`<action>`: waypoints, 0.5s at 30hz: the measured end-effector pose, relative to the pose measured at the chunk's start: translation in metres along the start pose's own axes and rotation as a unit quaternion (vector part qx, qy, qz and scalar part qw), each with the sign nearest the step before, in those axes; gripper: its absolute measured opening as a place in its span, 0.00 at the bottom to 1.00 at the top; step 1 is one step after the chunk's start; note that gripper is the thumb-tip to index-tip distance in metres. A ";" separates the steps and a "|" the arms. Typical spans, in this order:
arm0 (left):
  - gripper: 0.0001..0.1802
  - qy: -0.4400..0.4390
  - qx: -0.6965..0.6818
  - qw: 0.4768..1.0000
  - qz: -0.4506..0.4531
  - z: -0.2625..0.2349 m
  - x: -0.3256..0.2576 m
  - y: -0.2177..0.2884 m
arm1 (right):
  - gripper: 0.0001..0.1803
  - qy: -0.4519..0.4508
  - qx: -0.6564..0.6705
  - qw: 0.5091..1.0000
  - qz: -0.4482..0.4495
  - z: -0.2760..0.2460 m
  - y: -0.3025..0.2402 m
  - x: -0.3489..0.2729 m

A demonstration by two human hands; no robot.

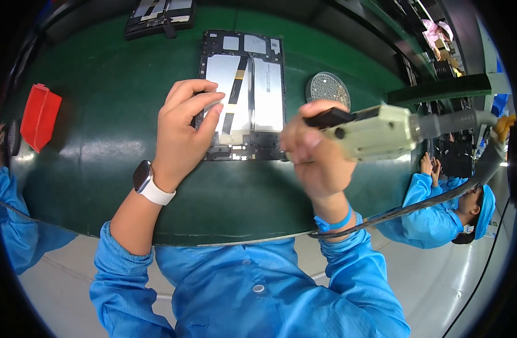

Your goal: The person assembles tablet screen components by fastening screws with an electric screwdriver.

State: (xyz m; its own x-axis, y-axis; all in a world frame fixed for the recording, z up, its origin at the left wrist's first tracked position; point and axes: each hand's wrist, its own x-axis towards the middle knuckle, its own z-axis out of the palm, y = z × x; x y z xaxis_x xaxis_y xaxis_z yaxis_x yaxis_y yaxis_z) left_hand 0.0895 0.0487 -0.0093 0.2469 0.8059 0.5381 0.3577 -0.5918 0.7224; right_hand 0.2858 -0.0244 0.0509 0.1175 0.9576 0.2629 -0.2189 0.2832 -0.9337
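An opened tablet [268, 84] lies on the green table with its inside up: a black frame, silver battery panels and a dark flat ribbon cable [236, 90] down the middle. My left hand [185, 124] is at its left edge, fingers bent and apart, with nothing plainly held. In my closed right hand [320, 152], slightly smeared by motion, is a cream-coloured powered screwdriver [376, 133] by the tablet's lower right corner. Its back end points right, toward a grey hose. The tip is hidden behind my hand.
A round dish [327, 90] of small screws stands right of the tablet. A red bin [40, 117] sits at the left, another opened device [160, 19] at the back. A thick cable [416, 211] crosses over my right forearm. Co-workers in blue [438, 211] sit either side.
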 end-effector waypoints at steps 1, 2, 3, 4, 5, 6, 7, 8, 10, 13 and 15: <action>0.10 -0.002 -0.004 1.000 0.005 0.000 0.000 -0.001 | 0.17 -0.009 -0.020 1.000 0.013 -0.001 0.003 -0.004; 0.10 0.001 -0.005 1.000 0.002 -0.001 -0.001 0.000 | 0.17 -0.012 -0.023 1.000 0.015 0.001 0.006 -0.007; 0.10 0.000 0.003 1.000 0.010 -0.002 0.000 0.000 | 0.17 -0.007 -0.020 1.000 0.014 0.002 0.009 -0.009; 0.10 -0.002 0.010 1.000 0.018 -0.002 0.000 0.000 | 0.17 -0.002 -0.017 1.000 0.013 0.003 0.010 -0.010; 0.10 0.001 0.007 1.000 0.016 -0.002 0.000 0.000 | 0.16 0.005 -0.015 1.000 0.007 0.004 0.011 -0.010; 0.09 -0.001 0.008 1.000 0.018 -0.002 0.000 -0.001 | 0.16 0.003 -0.018 1.000 0.008 0.004 0.011 -0.009; 0.09 -0.004 0.009 1.000 0.019 -0.002 -0.001 -0.001 | 0.15 0.003 -0.020 1.000 0.000 0.005 0.012 -0.009; 0.09 -0.002 0.008 1.000 0.018 -0.002 -0.001 -0.001 | 0.15 0.003 -0.021 1.000 -0.008 0.006 0.012 -0.009; 0.08 0.001 0.009 1.000 0.018 -0.003 -0.001 -0.001 | 0.15 0.001 -0.024 1.000 -0.006 0.008 0.012 -0.008; 0.08 0.003 0.022 0.999 0.027 -0.004 -0.001 0.000 | 0.14 -0.010 -0.039 0.999 -0.001 0.007 0.012 -0.008; 0.09 -0.012 0.032 0.998 0.057 -0.005 -0.002 0.001 | 0.14 -0.016 -0.054 0.998 0.001 0.006 0.012 -0.008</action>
State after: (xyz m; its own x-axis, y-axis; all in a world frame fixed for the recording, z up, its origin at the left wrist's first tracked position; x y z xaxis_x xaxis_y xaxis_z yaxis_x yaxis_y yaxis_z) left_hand 0.0848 0.0464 -0.0074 0.3103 0.7345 0.6035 0.3835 -0.6776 0.6276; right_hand 0.2768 -0.0287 0.0386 0.0853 0.9597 0.2678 -0.1138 0.2764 -0.9543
